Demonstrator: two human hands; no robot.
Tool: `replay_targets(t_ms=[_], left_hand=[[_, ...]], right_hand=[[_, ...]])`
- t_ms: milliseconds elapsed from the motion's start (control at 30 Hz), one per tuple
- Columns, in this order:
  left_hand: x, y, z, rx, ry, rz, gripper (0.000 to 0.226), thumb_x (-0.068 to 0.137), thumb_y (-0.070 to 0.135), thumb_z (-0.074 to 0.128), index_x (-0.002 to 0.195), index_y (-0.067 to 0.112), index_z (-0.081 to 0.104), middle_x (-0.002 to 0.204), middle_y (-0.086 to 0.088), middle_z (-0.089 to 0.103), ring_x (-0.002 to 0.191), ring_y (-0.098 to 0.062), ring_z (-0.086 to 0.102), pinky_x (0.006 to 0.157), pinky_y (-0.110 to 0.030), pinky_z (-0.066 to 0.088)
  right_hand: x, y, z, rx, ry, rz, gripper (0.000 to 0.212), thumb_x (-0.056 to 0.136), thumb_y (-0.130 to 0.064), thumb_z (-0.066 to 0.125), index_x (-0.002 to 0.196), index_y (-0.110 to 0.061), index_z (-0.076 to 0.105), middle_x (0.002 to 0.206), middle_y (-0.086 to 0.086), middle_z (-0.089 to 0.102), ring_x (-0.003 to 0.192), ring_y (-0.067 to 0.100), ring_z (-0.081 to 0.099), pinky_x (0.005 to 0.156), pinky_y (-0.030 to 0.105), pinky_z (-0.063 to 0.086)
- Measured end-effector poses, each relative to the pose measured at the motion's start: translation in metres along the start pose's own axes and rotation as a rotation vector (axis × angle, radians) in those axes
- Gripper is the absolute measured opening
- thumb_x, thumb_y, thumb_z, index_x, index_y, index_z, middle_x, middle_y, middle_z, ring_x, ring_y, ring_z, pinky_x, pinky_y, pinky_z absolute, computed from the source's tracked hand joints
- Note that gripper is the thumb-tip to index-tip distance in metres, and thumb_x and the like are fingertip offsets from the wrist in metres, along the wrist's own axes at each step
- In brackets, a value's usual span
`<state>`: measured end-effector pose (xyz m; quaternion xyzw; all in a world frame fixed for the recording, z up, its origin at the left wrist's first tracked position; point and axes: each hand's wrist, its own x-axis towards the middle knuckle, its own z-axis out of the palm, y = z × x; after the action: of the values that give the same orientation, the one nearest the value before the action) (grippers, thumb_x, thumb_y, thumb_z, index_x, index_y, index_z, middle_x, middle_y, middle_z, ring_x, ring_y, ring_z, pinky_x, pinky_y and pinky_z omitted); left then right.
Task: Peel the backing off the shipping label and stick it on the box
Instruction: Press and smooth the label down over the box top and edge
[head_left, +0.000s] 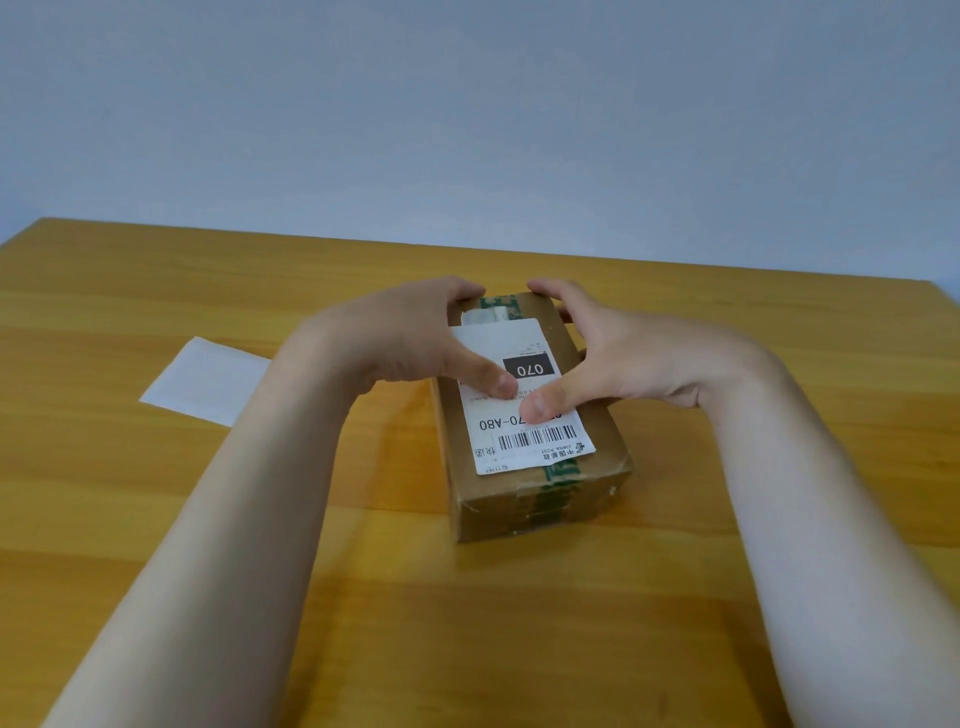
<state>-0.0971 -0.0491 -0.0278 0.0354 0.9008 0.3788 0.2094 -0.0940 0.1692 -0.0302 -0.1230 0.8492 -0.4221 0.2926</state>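
Note:
A brown cardboard box (540, 499) with green tape stands on the wooden table, its long side pointing away from me. A white shipping label (524, 436) with a barcode lies flat on the box top. My left hand (410, 338) wraps the box's far left edge, its thumb pressing on the label. My right hand (613, 358) holds the far right edge, thumb pressed on the label's middle. The peeled white backing sheet (208, 379) lies flat on the table to the left, partly behind my left forearm.
The wooden table (156, 493) ends at a far edge against a plain grey-blue wall (467, 104). Both forearms reach in from the bottom corners of the view.

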Motion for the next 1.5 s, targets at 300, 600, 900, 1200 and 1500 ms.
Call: replay_targets(t_ms=[300,600,900,1200,1500], left_hand=[[0.012,-0.003,0.009,-0.099,0.129,0.008,0.076,0.07,0.04,0.094,0.137,0.033,0.058,0.124,0.004,0.067,0.104,-0.015,0.065,0.079,-0.035,0.053],[0.021,-0.006,0.016,-0.209,0.25,-0.052,0.05,0.074,0.046,0.091,0.112,0.026,0.064,0.096,0.005,0.067,0.078,-0.011,0.065,0.058,-0.03,0.043],[0.023,-0.007,0.018,-0.192,0.347,-0.085,0.048,0.073,0.056,0.088,0.092,0.02,0.063,0.087,0.001,0.07,0.081,-0.018,0.066,0.072,-0.035,0.047],[0.021,-0.007,0.018,-0.115,0.512,-0.099,0.045,0.079,0.061,0.079,0.097,0.024,0.061,0.096,0.006,0.069,0.094,-0.02,0.068,0.078,-0.04,0.054],[0.002,-0.001,0.0,0.089,0.419,-0.164,0.088,0.077,0.077,0.071,0.148,0.031,0.049,0.115,0.006,0.062,0.091,-0.017,0.064,0.075,-0.036,0.05]], right_hand=[[0.013,0.006,0.003,0.063,0.192,0.011,0.108,0.06,-0.041,0.098,0.15,-0.035,0.039,0.138,-0.019,0.055,0.106,0.014,0.075,0.088,0.042,0.064],[0.022,0.014,0.002,0.134,0.26,-0.044,0.062,0.078,-0.038,0.091,0.13,-0.035,0.056,0.127,-0.018,0.067,0.092,0.018,0.079,0.074,0.043,0.063],[0.025,0.01,0.007,0.118,0.292,-0.07,0.035,0.096,-0.04,0.076,0.125,-0.032,0.058,0.121,-0.016,0.072,0.081,0.009,0.076,0.055,0.03,0.057],[0.01,-0.005,0.002,-0.056,0.38,0.057,0.045,0.102,-0.055,0.057,0.144,-0.038,0.05,0.127,-0.016,0.065,0.099,0.009,0.069,0.072,0.035,0.056],[0.002,-0.003,-0.004,-0.161,0.29,0.218,0.086,0.075,-0.08,0.071,0.151,-0.047,0.047,0.137,-0.015,0.061,0.114,0.016,0.065,0.083,0.045,0.062]])
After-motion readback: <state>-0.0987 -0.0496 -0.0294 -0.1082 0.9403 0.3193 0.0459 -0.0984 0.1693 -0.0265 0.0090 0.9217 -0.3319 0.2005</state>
